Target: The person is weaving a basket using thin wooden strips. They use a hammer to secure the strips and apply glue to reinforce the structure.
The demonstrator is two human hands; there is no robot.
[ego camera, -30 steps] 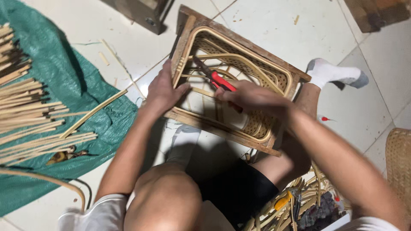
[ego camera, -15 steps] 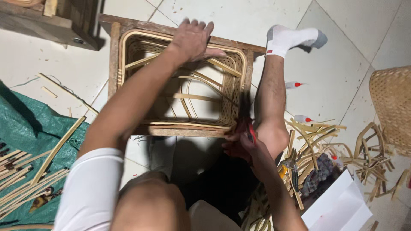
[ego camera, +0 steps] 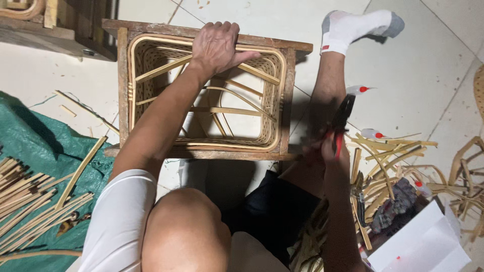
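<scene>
A pale tiled floor (ego camera: 443,65) is seen from above, with a green woven tarpaulin (ego camera: 35,151) at nine o'clock bearing a heap of cut tan cane strips (ego camera: 30,201). At twelve o'clock a rectangular woven rattan basket set in a dark wooden frame (ego camera: 204,90) is found lying on the tiles, between the seated person's legs. Its walls and rim appear fully woven; the bottom is judged unfinished, since only a few crossing cane ribs span it and bare floor shows through. At four o'clock a loose pile of bent cane offcuts (ego camera: 388,156) is noted, with small white bottles capped in red beside it. The left hand (ego camera: 218,46) is laid flat over the far rim of the basket, fingers spread and thumb hooked inside, pressing rather than clenched. The right hand (ego camera: 327,151) is closed around the red handles of black pliers (ego camera: 340,121), held at three o'clock clear of the basket, nose pointing away.
</scene>
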